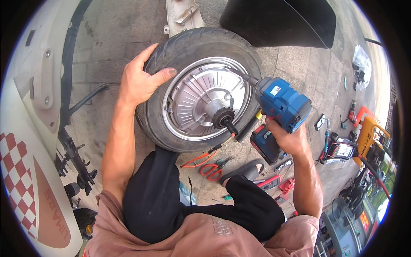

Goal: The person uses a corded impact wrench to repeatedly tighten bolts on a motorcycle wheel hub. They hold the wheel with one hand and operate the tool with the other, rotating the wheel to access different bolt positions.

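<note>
A scooter hub-motor wheel stands tilted in front of me, its black tyre around a silver finned hub. My left hand grips the tyre's left side, thumb on the sidewall and fingers over the tread. In my right hand is a blue cordless impact driver. Its long bit points left and meets the hub cover near the rim's upper right. The driver's battery hangs below my grip. From the hub's middle sticks a dark toothed axle piece, with orange cable trailing down.
Red-handled scissors and a red multimeter lie near my sandalled foot. White scooter bodywork borders the left; a black curved panel is beyond the wheel. Right are a yellow tool case and a plastic bag.
</note>
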Available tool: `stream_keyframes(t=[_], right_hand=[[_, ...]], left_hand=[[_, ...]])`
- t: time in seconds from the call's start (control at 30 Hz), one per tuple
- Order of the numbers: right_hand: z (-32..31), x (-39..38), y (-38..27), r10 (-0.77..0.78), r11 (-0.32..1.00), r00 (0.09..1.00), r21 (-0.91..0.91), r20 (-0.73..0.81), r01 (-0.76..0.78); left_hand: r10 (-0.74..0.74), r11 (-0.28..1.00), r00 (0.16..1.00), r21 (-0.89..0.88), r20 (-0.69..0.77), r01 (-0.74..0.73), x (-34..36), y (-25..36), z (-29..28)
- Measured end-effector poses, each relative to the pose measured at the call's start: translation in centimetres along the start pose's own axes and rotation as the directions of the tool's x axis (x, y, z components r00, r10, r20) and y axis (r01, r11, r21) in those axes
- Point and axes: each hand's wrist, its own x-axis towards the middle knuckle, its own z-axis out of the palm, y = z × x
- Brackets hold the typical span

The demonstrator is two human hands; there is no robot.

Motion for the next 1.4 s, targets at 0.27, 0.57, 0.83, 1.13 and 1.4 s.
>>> stream_keyframes(t=[0.27, 0.57, 0.83, 1.13, 1.4], right_hand=[[0.5, -0.6, 0.6, -0.14, 0.985, 0.99, -0.103, -0.003, 0.139], [0.5, -0.8, 0.2, -0.03, 0.999, 0.999, -0.013, 0.041, 0.03], [0.8, -0.8, 0.0, -0.016, 1.0, 1.0, 0.005, -0.011, 0.016], [0.5, -0.7, -0.1, 0.016, 1.0, 1.0, 0.007, 0.008, -0.016], [0.3, -0.6, -0.1, -0.015, 1.0, 1.0, -0.02, 0.017, 0.015]], left_hand=[[-0.013, 0.998, 1.0, -0.068, 0.01, 0.014, 0.0, -0.1, 0.1], [-0.059, 0.996, 0.997, -0.066, 0.053, 0.063, -0.1, 0.1, -0.1], [-0.045, 0.999, 0.998, -0.021, 0.051, 0.046, -0.2, 0.0, -0.2], [-0.001, 0.999, 1.0, -0.045, -0.006, 0.001, -0.2, -0.3, 0.1], [-0.034, 0.999, 0.999, -0.031, 0.031, 0.035, -0.3, 0.0, -0.1]])
